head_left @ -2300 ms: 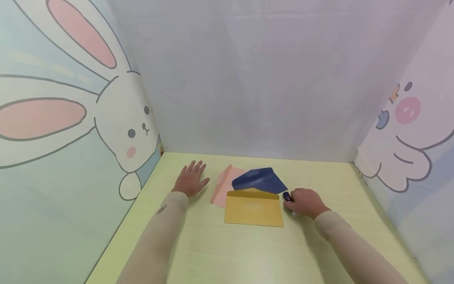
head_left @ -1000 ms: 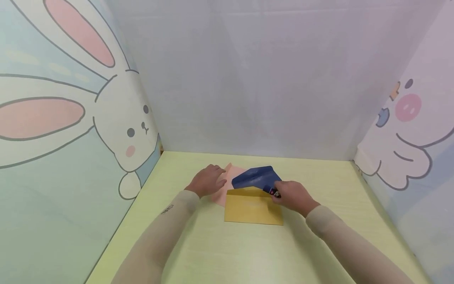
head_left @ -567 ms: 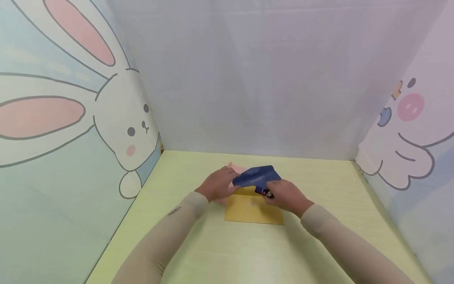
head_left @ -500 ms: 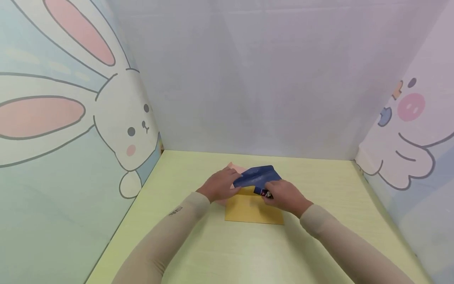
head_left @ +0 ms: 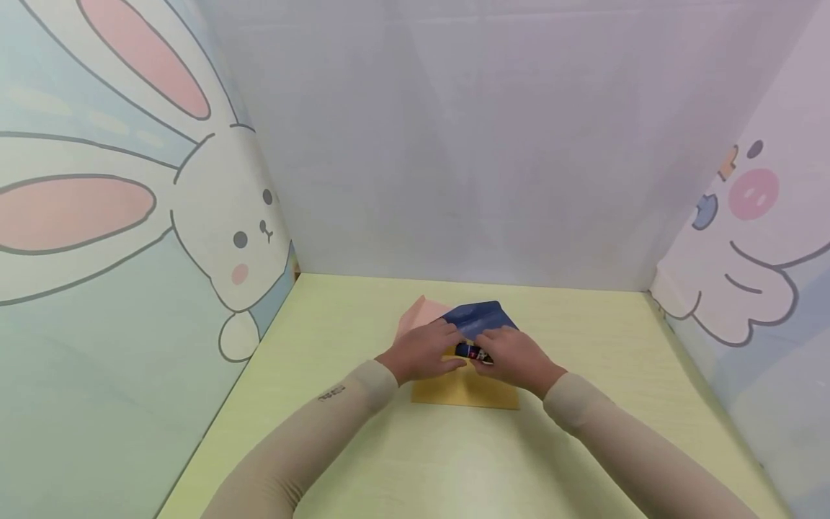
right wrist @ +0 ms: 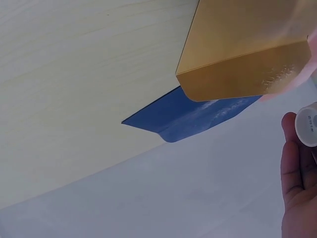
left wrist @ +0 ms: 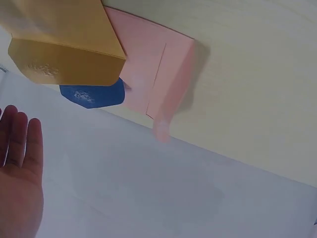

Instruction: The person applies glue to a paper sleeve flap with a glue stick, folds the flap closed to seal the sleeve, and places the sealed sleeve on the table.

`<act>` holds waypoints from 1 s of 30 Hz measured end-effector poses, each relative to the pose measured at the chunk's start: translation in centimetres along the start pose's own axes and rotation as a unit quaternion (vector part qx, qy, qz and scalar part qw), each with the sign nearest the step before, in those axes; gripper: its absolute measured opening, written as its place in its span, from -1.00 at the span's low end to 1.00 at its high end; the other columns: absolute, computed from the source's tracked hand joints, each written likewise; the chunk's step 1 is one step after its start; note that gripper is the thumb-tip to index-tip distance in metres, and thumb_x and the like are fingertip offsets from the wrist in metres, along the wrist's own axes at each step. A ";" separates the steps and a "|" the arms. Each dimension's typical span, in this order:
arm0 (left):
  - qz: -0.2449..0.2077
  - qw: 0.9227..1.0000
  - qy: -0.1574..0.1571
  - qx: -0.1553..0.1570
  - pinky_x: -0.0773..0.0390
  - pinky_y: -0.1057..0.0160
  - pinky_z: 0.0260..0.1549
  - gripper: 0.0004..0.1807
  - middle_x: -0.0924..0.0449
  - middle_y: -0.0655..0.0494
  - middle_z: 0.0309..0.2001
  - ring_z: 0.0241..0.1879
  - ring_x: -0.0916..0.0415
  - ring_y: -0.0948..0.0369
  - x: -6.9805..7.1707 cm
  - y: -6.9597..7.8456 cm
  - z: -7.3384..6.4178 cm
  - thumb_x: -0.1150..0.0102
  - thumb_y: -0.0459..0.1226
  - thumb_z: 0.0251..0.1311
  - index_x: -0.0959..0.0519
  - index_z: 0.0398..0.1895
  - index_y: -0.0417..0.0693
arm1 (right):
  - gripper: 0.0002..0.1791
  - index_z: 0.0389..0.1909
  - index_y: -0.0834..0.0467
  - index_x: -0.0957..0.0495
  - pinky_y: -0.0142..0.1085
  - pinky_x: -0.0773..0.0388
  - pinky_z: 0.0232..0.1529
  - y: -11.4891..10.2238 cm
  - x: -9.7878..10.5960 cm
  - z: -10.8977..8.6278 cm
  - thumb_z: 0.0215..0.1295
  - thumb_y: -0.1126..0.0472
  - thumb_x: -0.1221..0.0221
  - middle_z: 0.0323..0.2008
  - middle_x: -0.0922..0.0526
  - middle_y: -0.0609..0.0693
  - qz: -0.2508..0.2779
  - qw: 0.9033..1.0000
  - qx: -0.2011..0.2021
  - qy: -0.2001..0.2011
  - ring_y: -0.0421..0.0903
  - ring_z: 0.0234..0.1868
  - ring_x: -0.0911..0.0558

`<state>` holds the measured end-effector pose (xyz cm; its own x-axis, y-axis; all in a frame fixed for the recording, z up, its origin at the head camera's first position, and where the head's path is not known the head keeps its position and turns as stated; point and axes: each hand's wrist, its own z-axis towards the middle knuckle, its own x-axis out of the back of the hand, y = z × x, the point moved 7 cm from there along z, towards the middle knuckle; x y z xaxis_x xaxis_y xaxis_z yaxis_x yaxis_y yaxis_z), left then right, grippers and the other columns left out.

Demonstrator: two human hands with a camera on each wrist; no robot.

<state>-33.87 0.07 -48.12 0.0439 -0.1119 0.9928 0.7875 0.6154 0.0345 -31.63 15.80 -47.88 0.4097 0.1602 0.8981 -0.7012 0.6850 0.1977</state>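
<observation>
My right hand [head_left: 517, 360] grips a glue stick [head_left: 471, 352] with a dark label, held sideways over the yellow envelope [head_left: 463, 393]. Its round white base [right wrist: 309, 125] shows in the right wrist view. Close to the stick's other end is my left hand [head_left: 423, 352], thumb and fingers spread on either side of it; in the left wrist view those fingers look fairly straight. Behind lie a blue envelope [head_left: 478, 316] and a pink envelope [head_left: 420, 315], partly covered. All the flaps are raised, with whitish smears on the yellow flap [right wrist: 247, 74] and the blue flap [left wrist: 94, 96].
The pale wooden table [head_left: 363, 461] meets a grey back wall [head_left: 454, 158]. Side panels carry a printed rabbit [head_left: 227, 216] on the left and a pig-nosed figure [head_left: 752, 238] on the right.
My right hand has brought the glue stick leftward from beside the envelopes to above the yellow one. My left hand has moved right, from the table to the stick's left end.
</observation>
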 end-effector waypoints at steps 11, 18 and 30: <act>0.073 0.997 0.005 -0.016 -0.71 0.32 0.19 -0.65 -0.78 0.25 0.06 0.00 -0.61 0.26 0.1 0.9 0.0 -0.19 0.13 0.83 -0.71 0.21 0.12 | -0.64 -0.09 0.09 -0.77 -0.25 -0.67 -0.26 -0.8 0.3 -0.1 0.40 -0.04 -0.68 -0.37 -0.72 -0.14 0.004 0.999 0.028 0.021 -0.22 -0.44 -0.54; 0.081 0.997 -0.013 -0.015 -0.66 0.32 0.07 -0.66 -0.70 0.21 0.00 -0.08 -0.53 0.26 -0.4 1.0 0.1 -0.06 0.09 0.89 -0.65 0.18 0.08 | -0.70 -0.07 0.15 -0.80 -0.28 -0.52 -0.30 -1.2 0.1 -0.1 0.48 0.03 -0.63 -0.43 -0.57 -0.14 0.021 0.999 0.024 0.006 -0.24 -0.46 -0.38; 0.021 0.999 -0.038 -0.005 -0.54 0.28 0.05 -0.69 -0.61 0.21 -0.07 -0.10 -0.42 0.24 -0.6 0.9 -0.1 0.08 -0.02 0.96 -0.62 0.15 0.04 | -0.66 0.00 0.21 -0.86 -0.26 -0.60 -0.29 -2.0 0.7 0.0 0.47 0.04 -0.63 -0.37 -0.69 -0.07 -0.010 0.998 0.049 0.038 -0.20 -0.46 -0.49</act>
<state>-33.11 0.62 -48.69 0.0306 -0.0275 0.9992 0.7917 0.6108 -0.0074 -29.93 14.51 -47.65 0.4645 0.2027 0.8620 -0.7444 0.6166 0.2562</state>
